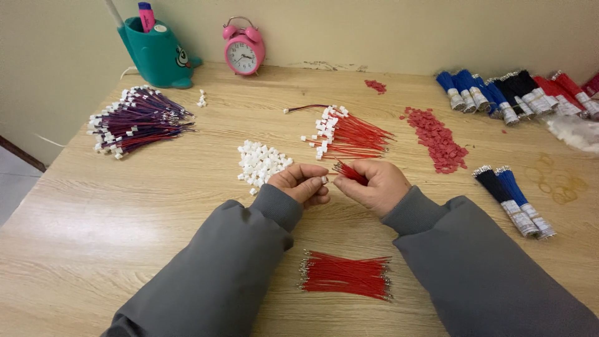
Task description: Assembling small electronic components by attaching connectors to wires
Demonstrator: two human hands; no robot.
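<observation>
My left hand (304, 184) pinches a small white plastic connector (324, 180) between thumb and fingers. My right hand (372, 185) grips a few short red wires (348, 171) whose ends point toward the connector. Both hands meet at the middle of the wooden table (156, 200). A pile of loose white connectors (262, 163) lies just beyond my left hand. Finished red wires with white connectors (349, 134) lie past both hands. A bundle of bare red wires (345, 276) rests between my forearms.
A heap of purple wires with connectors (137, 118) sits far left. Small red pieces (437, 138) spread at right. Blue, black and red wire bundles (518, 93) line the far right; two more bundles (515, 200) lie nearer. A teal pen holder (156, 56) and pink alarm clock (244, 51) stand by the wall.
</observation>
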